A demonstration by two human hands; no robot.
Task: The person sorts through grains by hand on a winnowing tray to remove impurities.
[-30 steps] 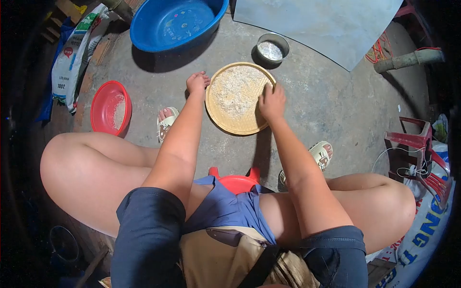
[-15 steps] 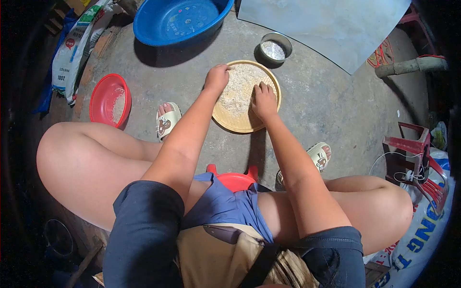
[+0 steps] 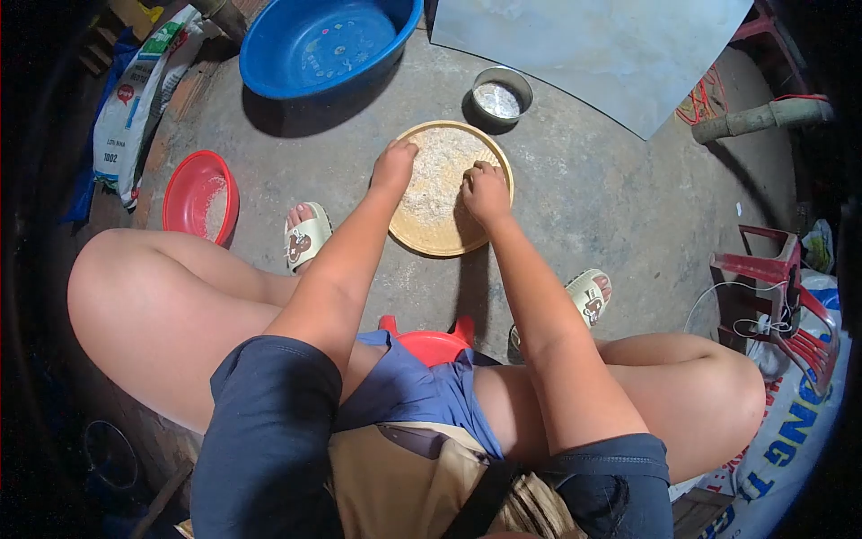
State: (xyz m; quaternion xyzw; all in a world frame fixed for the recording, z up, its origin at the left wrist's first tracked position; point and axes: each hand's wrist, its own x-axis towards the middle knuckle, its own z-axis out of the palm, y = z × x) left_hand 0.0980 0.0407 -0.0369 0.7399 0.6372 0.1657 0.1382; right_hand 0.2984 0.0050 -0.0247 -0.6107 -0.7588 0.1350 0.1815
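Note:
A round, shallow woven tray (image 3: 426, 242) lies on the floor in front of me, with pale grains (image 3: 437, 184) spread over its middle and left. My left hand (image 3: 393, 167) is closed on the tray's upper left rim. Over the right part of the tray, my right hand (image 3: 486, 193) has its fingers bent and drawn together at the grains. Whatever its fingertips hold is too small to make out.
Beyond the tray are a metal bowl (image 3: 500, 97) with white contents, a blue basin (image 3: 332, 49) and a grey sheet (image 3: 584, 54). A red bowl (image 3: 199, 199) with grains stands at left. A red plastic chair (image 3: 759, 267) is at right, a bamboo pole (image 3: 763, 119) above it.
My right hand has drawn its fingers closer together and shifted slightly left over the tray. My left hand remains at the rim. The whole view has shifted a little.

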